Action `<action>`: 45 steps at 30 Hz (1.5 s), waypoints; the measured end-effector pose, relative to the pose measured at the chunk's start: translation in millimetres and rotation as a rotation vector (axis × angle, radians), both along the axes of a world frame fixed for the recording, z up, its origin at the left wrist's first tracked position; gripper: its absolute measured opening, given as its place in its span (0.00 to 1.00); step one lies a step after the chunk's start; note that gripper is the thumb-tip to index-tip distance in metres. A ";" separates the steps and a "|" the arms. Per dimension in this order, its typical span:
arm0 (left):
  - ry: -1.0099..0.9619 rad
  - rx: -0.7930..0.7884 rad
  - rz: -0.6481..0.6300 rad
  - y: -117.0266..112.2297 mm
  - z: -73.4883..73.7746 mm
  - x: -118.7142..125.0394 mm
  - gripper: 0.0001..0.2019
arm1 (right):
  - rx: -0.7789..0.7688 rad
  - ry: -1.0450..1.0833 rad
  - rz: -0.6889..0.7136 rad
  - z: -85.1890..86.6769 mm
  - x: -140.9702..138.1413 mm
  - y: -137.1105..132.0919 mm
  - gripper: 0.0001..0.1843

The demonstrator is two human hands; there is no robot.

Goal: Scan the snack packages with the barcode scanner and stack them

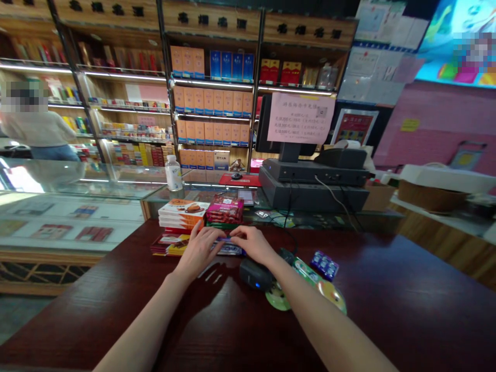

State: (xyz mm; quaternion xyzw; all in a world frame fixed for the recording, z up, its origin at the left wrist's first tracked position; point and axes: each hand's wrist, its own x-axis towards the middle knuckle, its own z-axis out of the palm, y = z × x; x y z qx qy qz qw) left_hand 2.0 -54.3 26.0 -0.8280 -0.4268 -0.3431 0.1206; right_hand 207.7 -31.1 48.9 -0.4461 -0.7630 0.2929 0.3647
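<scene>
My left hand [200, 247] and my right hand [252, 244] meet at a small purple packet [225, 239] on the front stack of packs. Left index finger and thumb are at the packet's left end, the other fingers stretched over the pile. Right fingers and thumb close on its other end. Below lie more purple-and-silver packs [230, 248]. Just behind are a stack of white-and-orange boxes [182, 212] and dark red packets [225, 209]. Yellow and red packs [176, 245] lie to the left of the purple ones. My fingers partly hide the packet.
A black barcode scanner [256, 274] lies beside my right forearm, with green packages [306, 271] and a purple blister-like pack [324, 265] on the dark wooden counter [116, 310]. Behind stand a white bottle [173, 173] and a till [310, 178]. Another person [39, 124] stands far left.
</scene>
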 end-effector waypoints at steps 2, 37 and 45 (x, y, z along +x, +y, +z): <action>-0.001 -0.034 0.004 1.5 -2.8 -5.9 0.09 | 0.001 -0.029 -0.001 1.8 -5.5 0.2 0.07; 0.200 -0.212 0.355 -7.3 -24.4 -23.9 0.14 | 0.055 -0.684 0.318 0.7 -19.5 8.8 0.17; 0.177 -0.242 0.380 -6.5 -22.3 -24.6 0.14 | 0.050 -0.725 0.364 2.5 -20.6 9.2 0.20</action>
